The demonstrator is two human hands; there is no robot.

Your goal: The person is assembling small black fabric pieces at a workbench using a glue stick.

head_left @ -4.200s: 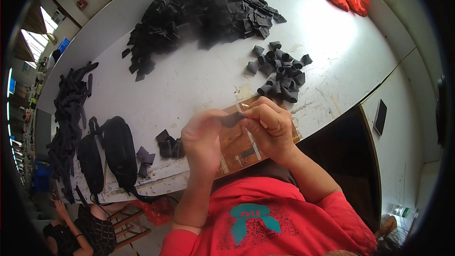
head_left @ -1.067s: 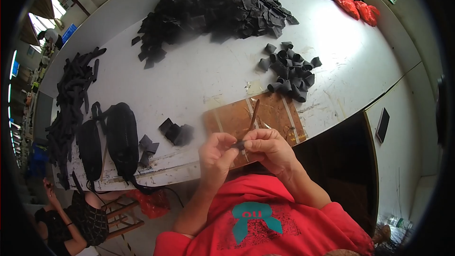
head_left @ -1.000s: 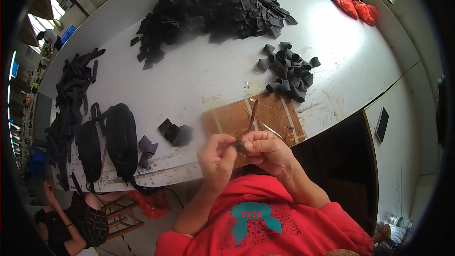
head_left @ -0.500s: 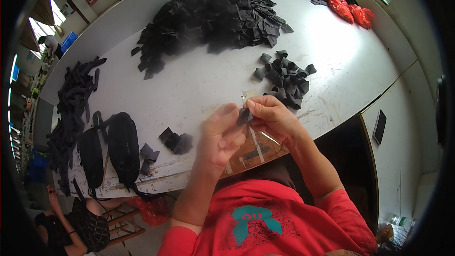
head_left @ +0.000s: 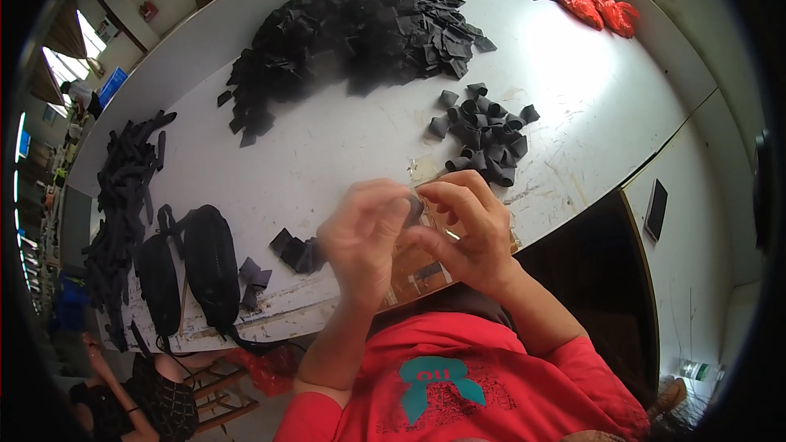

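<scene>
My left hand [head_left: 364, 237] and my right hand [head_left: 463, 225] are raised together over the near table edge, fingertips pinching one small black fabric piece [head_left: 414, 208] between them. A brown board [head_left: 417, 274] lies on the table right below the hands, mostly hidden by them. A thin metal tool tip [head_left: 451, 234] shows under my right fingers. Just beyond my right hand lies a small heap of curled black pieces [head_left: 483, 135].
A big pile of flat black squares [head_left: 352, 29] covers the far middle of the white table [head_left: 344, 143]. A few black squares [head_left: 296, 252] lie left of my hands, two black padded shapes [head_left: 192, 266] further left, black strips [head_left: 123, 196] at the left edge, red cloth [head_left: 596, 6] far right.
My hands rose from low over the board to up over the table edge, still together on the small black piece. The view tilted slightly.
</scene>
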